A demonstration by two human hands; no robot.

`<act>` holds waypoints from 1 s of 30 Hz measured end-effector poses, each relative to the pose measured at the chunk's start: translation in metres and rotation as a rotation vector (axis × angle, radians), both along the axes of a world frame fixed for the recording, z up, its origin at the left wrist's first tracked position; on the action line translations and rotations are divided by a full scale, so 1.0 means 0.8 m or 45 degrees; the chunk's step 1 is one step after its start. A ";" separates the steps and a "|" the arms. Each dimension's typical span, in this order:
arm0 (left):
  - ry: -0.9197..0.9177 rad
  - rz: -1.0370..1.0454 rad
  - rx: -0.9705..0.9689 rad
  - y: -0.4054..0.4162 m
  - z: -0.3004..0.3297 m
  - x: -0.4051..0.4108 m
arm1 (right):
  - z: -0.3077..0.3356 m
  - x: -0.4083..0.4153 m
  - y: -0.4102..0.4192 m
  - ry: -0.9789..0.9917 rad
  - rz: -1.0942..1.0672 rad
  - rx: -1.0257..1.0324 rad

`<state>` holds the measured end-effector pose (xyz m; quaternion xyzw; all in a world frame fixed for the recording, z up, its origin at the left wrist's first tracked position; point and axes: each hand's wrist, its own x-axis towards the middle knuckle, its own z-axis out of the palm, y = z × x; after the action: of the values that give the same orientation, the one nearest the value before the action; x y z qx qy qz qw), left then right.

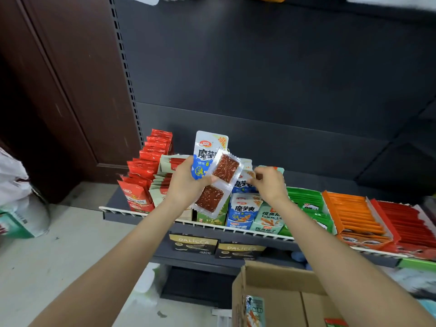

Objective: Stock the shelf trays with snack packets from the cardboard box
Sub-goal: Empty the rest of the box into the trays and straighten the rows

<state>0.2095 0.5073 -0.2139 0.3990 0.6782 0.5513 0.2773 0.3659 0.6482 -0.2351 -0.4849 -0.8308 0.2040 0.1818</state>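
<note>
My left hand (pixel 186 182) grips two packets above the shelf: a clear twin packet (pixel 218 181) with two red-brown squares, and a blue-and-white packet (pixel 204 152) standing behind it. My right hand (pixel 269 182) hovers over the blue tray (pixel 243 212), its fingers pinching the top of a blue packet (pixel 244 182) standing in that tray. The open cardboard box (pixel 278 293) sits at the bottom right, with one packet (pixel 254 310) showing against its side.
The shelf's white wire front rail (pixel 146 213) runs across. Trays hold red packets (pixel 141 180), pale packets (pixel 162 182), green (pixel 306 199), orange (pixel 354 213) and red (pixel 405 223) ones. Black boxes (pixel 193 243) sit on the lower shelf. A white bag (pixel 14 180) lies at left.
</note>
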 end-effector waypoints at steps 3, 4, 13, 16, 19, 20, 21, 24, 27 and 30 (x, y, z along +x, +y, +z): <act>-0.045 0.003 0.008 0.003 0.002 0.005 | -0.001 0.002 0.004 -0.148 0.031 -0.052; -0.062 0.002 0.010 0.004 0.003 0.007 | 0.000 0.001 0.005 -0.189 0.051 -0.066; -0.083 0.094 0.064 -0.001 0.013 0.012 | 0.020 -0.010 -0.038 0.293 0.113 -0.156; -0.105 0.127 0.098 -0.001 0.013 0.024 | 0.041 0.002 -0.071 0.791 0.196 -0.638; -0.081 0.065 0.103 0.010 0.016 0.046 | 0.053 0.019 -0.073 0.876 0.145 -0.625; -0.101 0.023 0.107 0.015 0.018 0.052 | 0.059 0.026 -0.070 0.923 0.084 -0.606; -0.139 -0.019 0.116 0.021 0.021 0.056 | 0.060 0.035 -0.064 0.946 0.018 -0.581; -0.109 -0.025 0.135 0.040 0.026 0.055 | 0.067 0.069 -0.048 0.971 -0.121 -0.492; 0.048 0.018 0.128 0.062 0.023 0.050 | 0.068 0.099 -0.033 1.057 -0.215 -0.513; 0.201 -0.061 0.046 0.081 0.004 0.055 | 0.067 0.116 -0.026 1.148 -0.293 -0.640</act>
<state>0.2536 0.5717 -0.2104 0.4623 0.6781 0.5236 0.2288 0.4583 0.6271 -0.1811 -0.4659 -0.5367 0.5640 0.4205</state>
